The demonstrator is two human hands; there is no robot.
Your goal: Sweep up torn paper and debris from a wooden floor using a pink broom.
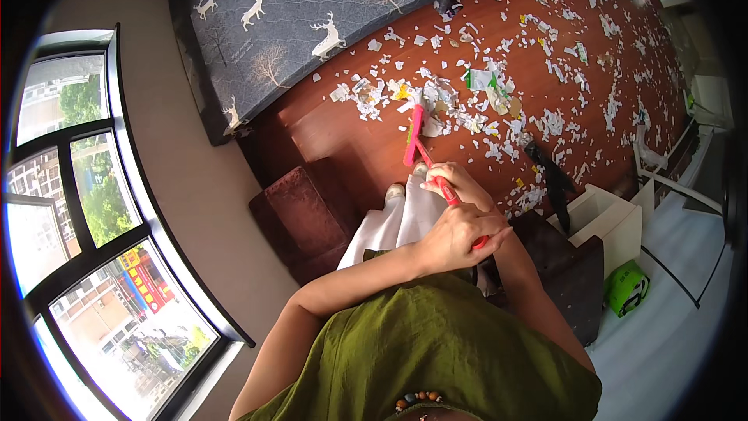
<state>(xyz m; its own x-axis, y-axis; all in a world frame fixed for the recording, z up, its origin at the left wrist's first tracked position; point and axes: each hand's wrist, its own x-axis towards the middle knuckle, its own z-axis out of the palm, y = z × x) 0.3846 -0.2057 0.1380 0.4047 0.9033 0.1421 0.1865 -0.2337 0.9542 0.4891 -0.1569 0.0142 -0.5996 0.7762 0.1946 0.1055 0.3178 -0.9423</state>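
A red-handled broom [414, 134] with a pink head stands on the reddish-brown floor just ahead of my shoes. My left hand [464, 237] is closed around the upper end of its handle, and my right hand [459, 184] grips it lower down; the forearms look close together, so which hand is which rests on the arm at each side of the picture. Torn paper scraps [441, 96], mostly white, lie in a loose heap against and beyond the broom head.
A bed or low platform with a deer-patterned grey cover [304, 17] stands ahead to the left. A brown stool [301, 207] is at my left. Scraps spread across the floor [362, 146] to the right, near a black plastic bag [549, 175], a white box [613, 222] and a green helmet [626, 287].
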